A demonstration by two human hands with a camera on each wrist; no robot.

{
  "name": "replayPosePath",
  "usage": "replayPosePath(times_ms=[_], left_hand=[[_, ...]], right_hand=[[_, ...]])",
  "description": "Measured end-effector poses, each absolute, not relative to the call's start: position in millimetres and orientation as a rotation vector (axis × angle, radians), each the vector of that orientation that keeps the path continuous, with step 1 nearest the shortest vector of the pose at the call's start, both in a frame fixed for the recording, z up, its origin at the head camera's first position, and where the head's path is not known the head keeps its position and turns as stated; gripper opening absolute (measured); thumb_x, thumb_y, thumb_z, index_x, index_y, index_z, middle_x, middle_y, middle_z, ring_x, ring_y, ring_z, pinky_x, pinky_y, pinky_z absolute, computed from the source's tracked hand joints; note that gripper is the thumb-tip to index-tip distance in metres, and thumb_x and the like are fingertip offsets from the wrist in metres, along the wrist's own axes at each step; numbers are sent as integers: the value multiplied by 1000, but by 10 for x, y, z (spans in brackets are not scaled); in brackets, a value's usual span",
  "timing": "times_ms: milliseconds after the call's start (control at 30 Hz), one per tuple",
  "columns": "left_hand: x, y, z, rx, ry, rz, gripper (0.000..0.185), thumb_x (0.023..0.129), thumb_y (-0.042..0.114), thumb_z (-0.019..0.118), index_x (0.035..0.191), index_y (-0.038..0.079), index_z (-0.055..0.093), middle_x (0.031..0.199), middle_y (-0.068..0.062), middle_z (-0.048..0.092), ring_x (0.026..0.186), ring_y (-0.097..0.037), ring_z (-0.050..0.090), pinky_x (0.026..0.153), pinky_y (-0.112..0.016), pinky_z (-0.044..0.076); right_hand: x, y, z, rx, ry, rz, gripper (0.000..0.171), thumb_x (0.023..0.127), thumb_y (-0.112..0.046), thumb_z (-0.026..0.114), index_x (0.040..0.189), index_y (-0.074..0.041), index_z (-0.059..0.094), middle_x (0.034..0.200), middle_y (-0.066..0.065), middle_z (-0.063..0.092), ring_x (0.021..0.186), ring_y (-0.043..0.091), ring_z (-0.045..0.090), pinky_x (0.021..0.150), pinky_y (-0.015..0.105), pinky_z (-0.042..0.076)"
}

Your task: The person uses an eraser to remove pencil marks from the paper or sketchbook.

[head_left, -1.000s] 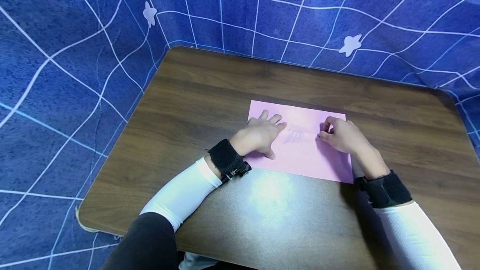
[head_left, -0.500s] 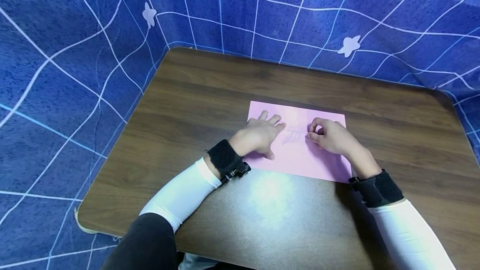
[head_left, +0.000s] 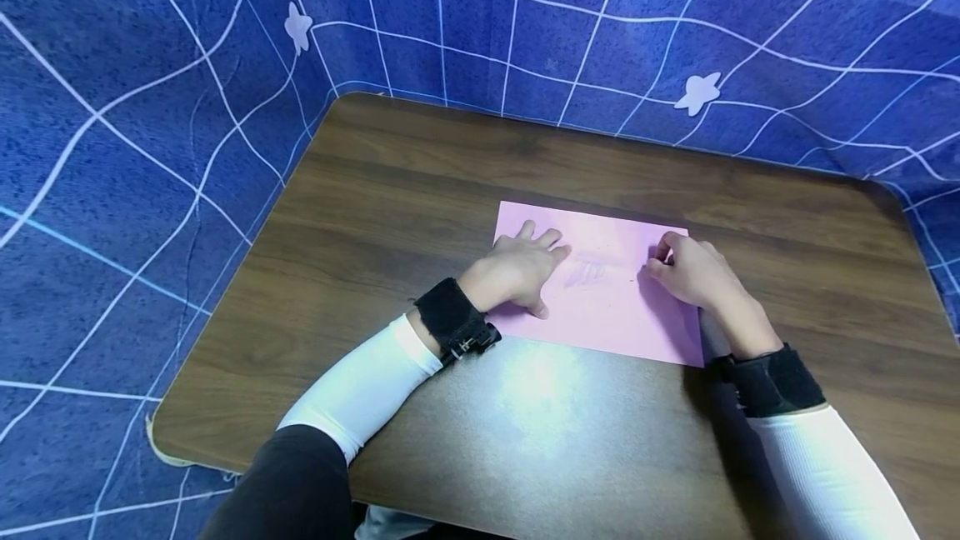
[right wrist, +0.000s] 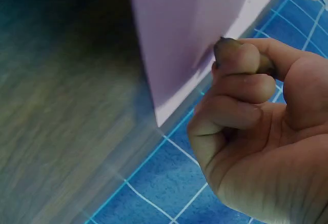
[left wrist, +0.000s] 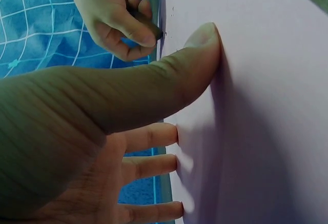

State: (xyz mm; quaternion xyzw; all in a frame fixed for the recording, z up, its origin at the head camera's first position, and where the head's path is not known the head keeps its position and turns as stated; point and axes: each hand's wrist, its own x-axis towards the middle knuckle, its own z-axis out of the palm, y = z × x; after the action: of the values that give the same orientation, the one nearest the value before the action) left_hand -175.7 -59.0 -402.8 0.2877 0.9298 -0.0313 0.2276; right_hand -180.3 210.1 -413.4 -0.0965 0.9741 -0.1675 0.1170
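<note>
A pink sheet of paper (head_left: 600, 315) lies flat on the table, with faint, smudged purple marks near its middle and a few dark specks. My left hand (head_left: 517, 269) rests on the sheet's left part, fingers spread; in the left wrist view the thumb (left wrist: 202, 44) presses on the paper. Over the sheet's right part, my right hand (head_left: 693, 273) has curled fingers and pinches a small dark eraser (right wrist: 222, 45) between thumb and fingers. Mostly covered by the fingers, the eraser shows only its dark end in the right wrist view.
The brown wooden table (head_left: 420, 165) extends around the sheet. Blue cloth (head_left: 480, 23) with white grid lines and stars hangs behind and to the left. Bright glare lies on the table in front of the paper.
My right hand moved left toward the purple marks, then back right to the sheet's right part, still pinching the eraser. The left hand stayed in place.
</note>
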Motion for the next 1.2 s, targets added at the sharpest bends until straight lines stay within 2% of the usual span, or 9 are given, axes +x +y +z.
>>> replayPosePath(times_ms=[100, 200, 267, 400, 667, 767, 967, 1067, 1200], left_hand=[[-1754, -591, -4033, 799, 2565, -75, 109, 77, 56, 84, 163, 26, 25, 169, 2, 19, 139, -28, 29, 91, -45, 55], [-1755, -593, -4040, 803, 2571, -65, 109, 77, 56, 84, 163, 26, 26, 169, 2, 19, 140, -28, 29, 92, -45, 55], [-1756, -593, -4042, 803, 2574, -61, 110, 77, 55, 85, 164, 25, 25, 169, 2, 19, 141, -29, 29, 94, -46, 54], [-1758, -590, -4044, 799, 2572, -61, 110, 76, 55, 85, 164, 25, 25, 169, 2, 19, 143, -29, 28, 97, -47, 54], [-1758, -587, -4062, 816, 2600, -64, 101, 73, 58, 86, 157, 27, 38, 160, 6, 31, 131, -25, 34, 92, -47, 54], [-1756, -585, -4057, 817, 2600, -65, 102, 73, 58, 86, 156, 27, 38, 158, 6, 32, 130, -25, 34, 92, -47, 54], [-1760, -585, -4034, 792, 2591, -79, 110, 74, 57, 86, 163, 27, 28, 166, 5, 24, 141, -28, 29, 96, -47, 53], [-1763, -587, -4030, 784, 2580, -91, 112, 75, 57, 85, 164, 27, 24, 169, 4, 19, 144, -28, 27, 97, -47, 53], [-1767, -593, -4040, 784, 2570, -99, 111, 76, 58, 84, 164, 28, 23, 170, 4, 17, 142, -27, 28, 94, -44, 54]], right_hand=[[-1787, 2014, -4109, -322, 2811, -590, 22, 101, -23, 58, 108, -3, 63, 84, 13, 68, 72, 25, 60, 63, 34, 42], [-1761, 1849, -4093, -416, 2741, -681, 19, 102, -20, 58, 114, -5, 62, 73, 7, 62, 62, 18, 54, 58, 32, 41], [-1743, 1718, -4097, -497, 2693, -708, 18, 102, -18, 60, 115, -5, 61, 67, 2, 58, 58, 15, 50, 56, 32, 40], [-1714, 1481, -4127, -621, 2652, -678, 17, 100, -18, 63, 113, -7, 62, 65, -2, 55, 57, 13, 46, 58, 31, 38], [-1706, 1199, -4140, -699, 2640, -664, 14, 99, -19, 65, 108, -9, 63, 81, 2, 66, 70, 16, 54, 69, 34, 41], [-1696, 1174, -4163, -676, 2632, -662, 16, 98, -18, 65, 108, -7, 63, 89, 5, 69, 76, 18, 57, 73, 36, 44], [-1682, 1206, -4187, -581, 2678, -654, 18, 95, -20, 68, 107, -7, 65, 101, 9, 73, 90, 27, 62, 85, 46, 48], [-1676, 1291, -4183, -526, 2707, -641, 18, 94, -21, 70, 105, -8, 64, 99, 10, 74, 89, 29, 63, 84, 47, 48], [-1677, 1481, -4179, -430, 2730, -620, 16, 93, -21, 70, 102, -9, 64, 97, 12, 76, 90, 29, 66, 80, 44, 48]])
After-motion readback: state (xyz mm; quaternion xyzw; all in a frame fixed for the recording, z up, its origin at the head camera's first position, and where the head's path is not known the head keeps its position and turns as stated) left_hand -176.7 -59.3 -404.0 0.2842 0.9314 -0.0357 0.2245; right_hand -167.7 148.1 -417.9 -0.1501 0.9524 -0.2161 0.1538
